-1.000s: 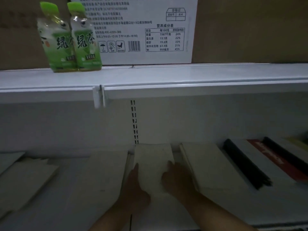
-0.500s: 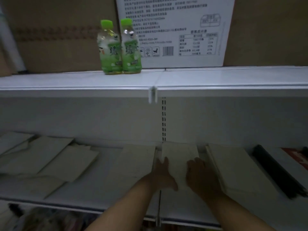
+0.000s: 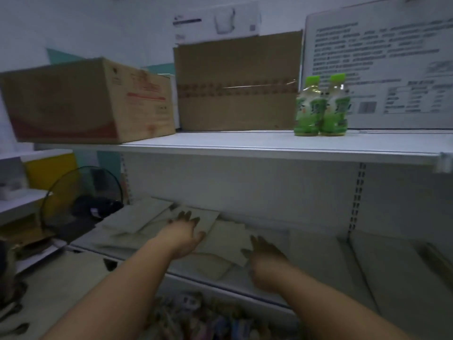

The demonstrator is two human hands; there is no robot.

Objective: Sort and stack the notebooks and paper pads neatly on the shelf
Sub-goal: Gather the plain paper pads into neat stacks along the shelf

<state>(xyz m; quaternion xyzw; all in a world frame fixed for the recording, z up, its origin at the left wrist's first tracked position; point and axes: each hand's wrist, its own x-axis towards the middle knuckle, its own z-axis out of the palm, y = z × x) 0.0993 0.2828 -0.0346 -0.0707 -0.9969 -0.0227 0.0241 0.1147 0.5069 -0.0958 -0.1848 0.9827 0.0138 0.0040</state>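
Holding left hand [image 3: 184, 233] palm-down over a skewed paper pad [image 3: 206, 218] on the lower shelf [image 3: 215, 283], fingers [image 3: 182, 215] straight and spread, gripping nothing; contact with the pad not determinable through blur. Holding right hand [image 3: 266, 257] near it, above a second pad [image 3: 228, 244], likewise splayed and clasping nothing. Lying loose and overlapping at odd angles towards the left end, further pads [image 3: 137, 217]. Standing upright on the upper shelf [image 3: 220, 143], two green bottles [image 3: 321, 106], beside cardboard boxes [image 3: 237, 94].

Left hand [image 3: 185, 233] and right hand [image 3: 266, 253] spread open over scattered pads [image 3: 137, 217].
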